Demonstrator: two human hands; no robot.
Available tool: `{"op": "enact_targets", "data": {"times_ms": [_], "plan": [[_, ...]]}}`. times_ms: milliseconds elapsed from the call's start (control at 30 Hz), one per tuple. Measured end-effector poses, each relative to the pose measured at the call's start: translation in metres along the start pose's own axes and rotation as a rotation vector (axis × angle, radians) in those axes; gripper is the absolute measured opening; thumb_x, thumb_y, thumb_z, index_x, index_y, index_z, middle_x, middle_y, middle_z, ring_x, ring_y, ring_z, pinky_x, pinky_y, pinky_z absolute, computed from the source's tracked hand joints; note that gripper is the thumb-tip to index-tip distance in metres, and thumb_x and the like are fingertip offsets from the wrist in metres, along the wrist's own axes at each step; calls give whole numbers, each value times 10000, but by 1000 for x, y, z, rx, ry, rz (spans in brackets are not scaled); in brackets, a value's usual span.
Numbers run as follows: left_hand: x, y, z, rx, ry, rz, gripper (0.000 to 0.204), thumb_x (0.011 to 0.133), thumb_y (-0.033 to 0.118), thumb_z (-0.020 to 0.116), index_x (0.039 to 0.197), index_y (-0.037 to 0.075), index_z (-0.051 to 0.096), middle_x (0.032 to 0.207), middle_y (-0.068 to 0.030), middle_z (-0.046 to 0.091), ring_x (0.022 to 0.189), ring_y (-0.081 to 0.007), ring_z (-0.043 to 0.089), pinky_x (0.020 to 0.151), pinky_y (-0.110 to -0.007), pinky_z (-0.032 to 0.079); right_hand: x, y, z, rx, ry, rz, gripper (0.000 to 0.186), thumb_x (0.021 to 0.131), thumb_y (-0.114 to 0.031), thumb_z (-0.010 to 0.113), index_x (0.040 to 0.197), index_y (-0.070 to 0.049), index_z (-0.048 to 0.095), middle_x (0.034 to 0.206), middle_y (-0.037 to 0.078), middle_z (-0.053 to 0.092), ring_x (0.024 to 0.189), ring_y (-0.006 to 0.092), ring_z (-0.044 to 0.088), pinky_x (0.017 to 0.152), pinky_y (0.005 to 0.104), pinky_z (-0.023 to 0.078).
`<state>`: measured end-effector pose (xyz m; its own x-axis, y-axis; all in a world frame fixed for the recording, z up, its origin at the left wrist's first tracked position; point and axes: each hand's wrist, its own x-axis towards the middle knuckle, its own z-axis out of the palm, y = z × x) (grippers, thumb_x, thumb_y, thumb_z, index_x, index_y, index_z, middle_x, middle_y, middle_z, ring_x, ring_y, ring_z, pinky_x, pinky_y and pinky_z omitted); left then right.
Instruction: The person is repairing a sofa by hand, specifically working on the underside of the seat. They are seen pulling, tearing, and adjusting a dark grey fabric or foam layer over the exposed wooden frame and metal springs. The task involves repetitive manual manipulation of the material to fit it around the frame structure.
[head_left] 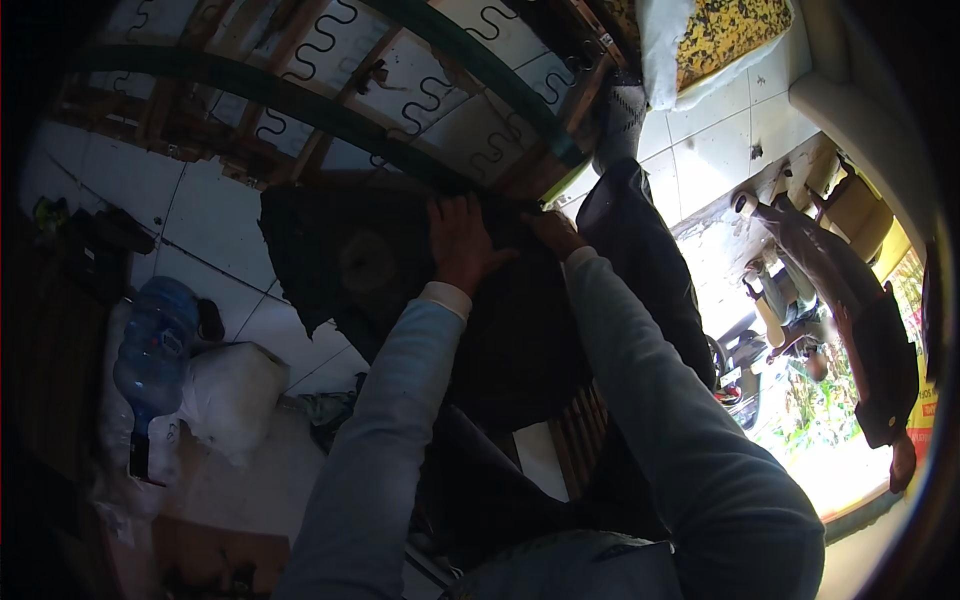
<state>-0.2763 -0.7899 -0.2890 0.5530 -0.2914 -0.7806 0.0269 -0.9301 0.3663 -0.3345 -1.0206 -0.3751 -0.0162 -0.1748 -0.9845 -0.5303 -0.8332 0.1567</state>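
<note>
A dark sheet of fabric (340, 255) with ragged edges lies over my lap, its far side against a wooden seat frame (310, 135). On the fabric my left hand (462, 243) rests palm down, fingers stretched out and holding nothing. My right hand (555, 230) is closed at the fabric's far right edge, beside the frame's near corner; its fingertips are partly lost in shadow. Dark green webbing straps (500, 75) and wavy metal springs (420, 105) run across the frame.
A blue water bottle (157, 345) and a stuffed white bag (235, 395) are at the left. White floor tiles (210, 215) show around the frame. Yellow-and-black foam (730, 40) stands at top right. Another person (850, 280) is at the right, near a bright opening.
</note>
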Motion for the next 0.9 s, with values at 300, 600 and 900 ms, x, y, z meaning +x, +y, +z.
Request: {"op": "enact_targets", "data": {"times_ms": [300, 600, 900], "plan": [[20, -18, 3, 17, -112, -119, 629, 916, 681, 655, 1150, 111, 780, 1152, -116, 760, 1229, -281, 636, 1051, -436, 394, -6, -25, 33, 205, 115, 73, 803, 1082, -646, 286, 1530, -30, 542, 1543, 321, 511, 1475, 488, 446, 1233, 538, 333], [-9, 3, -2, -47, -19, 92, 328, 1034, 438, 606, 1075, 176, 799, 1156, -76, 745, 1178, -268, 658, 1010, -464, 409, -17, 31, 17, 15, 325, -111, 719, 1088, -557, 394, 1244, 82, 685, 1369, 369, 614, 1246, 560, 613, 1059, 604, 478], [-141, -110, 18, -190, -98, 264, 308, 1034, 396, 604, 1107, 164, 793, 1154, -79, 724, 1141, -278, 668, 1002, -530, 451, -185, 0, 201, -161, 477, -85, 191, 1050, -194, 497, 1057, -53, 626, 1008, 279, 720, 916, 468, 721, 820, 602, 536]]}}
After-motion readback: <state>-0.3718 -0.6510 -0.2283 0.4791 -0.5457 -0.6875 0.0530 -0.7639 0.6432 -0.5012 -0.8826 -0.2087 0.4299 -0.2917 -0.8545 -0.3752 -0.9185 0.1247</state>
